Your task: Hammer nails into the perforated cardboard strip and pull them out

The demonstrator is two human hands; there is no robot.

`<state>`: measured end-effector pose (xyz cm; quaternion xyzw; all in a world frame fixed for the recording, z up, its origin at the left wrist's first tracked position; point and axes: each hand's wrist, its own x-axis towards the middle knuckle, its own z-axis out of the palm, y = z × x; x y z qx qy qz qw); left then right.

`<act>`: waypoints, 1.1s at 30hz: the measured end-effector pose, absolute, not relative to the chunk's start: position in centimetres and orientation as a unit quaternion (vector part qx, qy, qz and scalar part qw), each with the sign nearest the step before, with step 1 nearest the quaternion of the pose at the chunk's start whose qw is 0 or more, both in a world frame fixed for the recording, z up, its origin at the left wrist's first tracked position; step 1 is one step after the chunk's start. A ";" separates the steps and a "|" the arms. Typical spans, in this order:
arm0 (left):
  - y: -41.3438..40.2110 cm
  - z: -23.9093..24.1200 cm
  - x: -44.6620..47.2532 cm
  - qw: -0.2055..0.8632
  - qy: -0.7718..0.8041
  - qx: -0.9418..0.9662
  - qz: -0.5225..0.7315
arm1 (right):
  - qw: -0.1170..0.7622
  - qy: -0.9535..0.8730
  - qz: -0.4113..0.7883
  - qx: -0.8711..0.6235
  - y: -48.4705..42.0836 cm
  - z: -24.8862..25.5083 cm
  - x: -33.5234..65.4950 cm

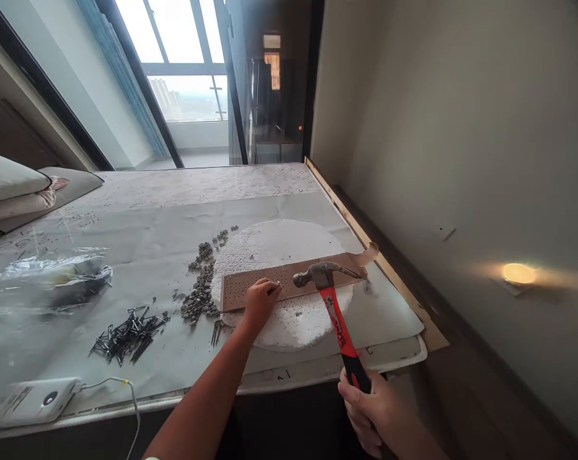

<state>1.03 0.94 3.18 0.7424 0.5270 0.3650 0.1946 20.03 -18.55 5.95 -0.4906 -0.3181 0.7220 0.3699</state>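
Note:
My right hand (377,409) is wrapped round the black lower grip of a red-handled claw hammer (336,313). The hammer's metal head hangs over a long brown board (235,291) dotted with rows of small holes. On that board rests my left hand (262,297), its fingers pinched on what looks like a nail (278,283); only a small pale tip shows. Beneath the board lies a round white foam slab (293,332). To the left is a heap of dark nails (130,335), with a few more nails (215,333) beside the slab.
Small grey chunks (200,294) are strewn along the slab's left edge. A clear plastic bag (73,281) lies further left. At the front left, a white device (49,397) has a cable plugged in. A wall (461,160) rises on the right.

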 end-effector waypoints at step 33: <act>0.7 1.1 0.4 0.174 0.498 0.776 0.345 | 0.304 -0.398 0.641 -0.581 -18.1 5.2 19.0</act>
